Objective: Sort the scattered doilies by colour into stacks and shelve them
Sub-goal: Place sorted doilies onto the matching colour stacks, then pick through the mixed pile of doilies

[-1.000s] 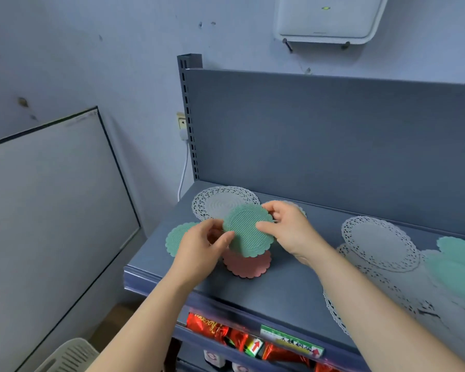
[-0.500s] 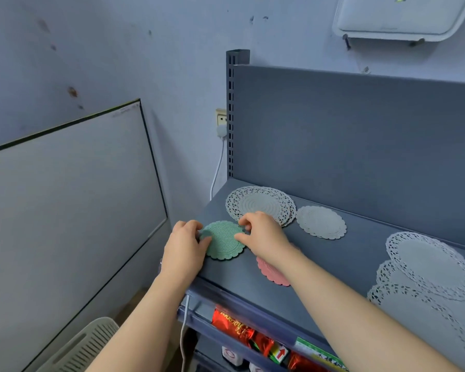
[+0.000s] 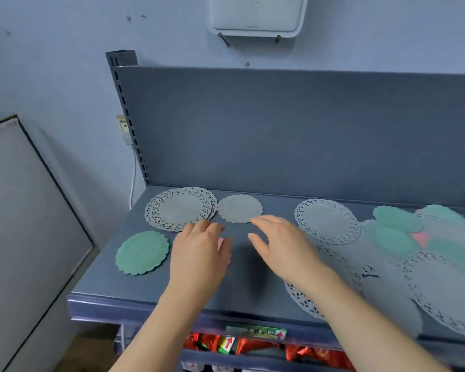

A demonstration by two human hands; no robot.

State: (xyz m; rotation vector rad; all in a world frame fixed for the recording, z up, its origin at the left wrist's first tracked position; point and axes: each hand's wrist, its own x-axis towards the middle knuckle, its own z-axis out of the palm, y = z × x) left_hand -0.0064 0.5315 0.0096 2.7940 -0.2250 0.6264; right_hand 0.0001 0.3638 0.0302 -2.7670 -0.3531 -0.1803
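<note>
Green and scallop-edged, the green doily (image 3: pixel 142 252) lies flat near the left front corner of the shelf (image 3: pixel 145 289), apart from the rest. I cannot tell if it is one sheet or a small stack. A pink doily (image 3: pixel 220 243) shows only as a sliver at the edge of the left hand (image 3: pixel 199 255). That hand hangs over it with fingers loosely spread and nothing in its grasp, and I cannot tell whether it touches the pink. The right hand (image 3: pixel 282 248) is empty too, fingers straight and apart, reaching toward the small doily (image 3: pixel 240 208) near the back panel. Just left of that sits a stack of lace doilies (image 3: pixel 181 209) with slightly offset rims. To the right lies the unsorted pile: a white doily (image 3: pixel 326 220), more green ones (image 3: pixel 397 218), a patch of pink (image 3: pixel 420 238) and a big lace doily (image 3: pixel 446 291) at the front. All look very light, thin and limp, lying tight against the shelf, so getting a fingertip under one is likely the hard part. The pierced lace rims seem apt to snag or tear, so I would hold them by the solid centre or slide them to the shelf lip and pinch there. The ribbed green and pink ones look a little firmer and should take an edge pinch. Loose stacks will probably slide apart if carried tilted. Below the shelf are red packets (image 3: pixel 253 347), and a white box (image 3: pixel 255 14) hangs on the wall above.
</note>
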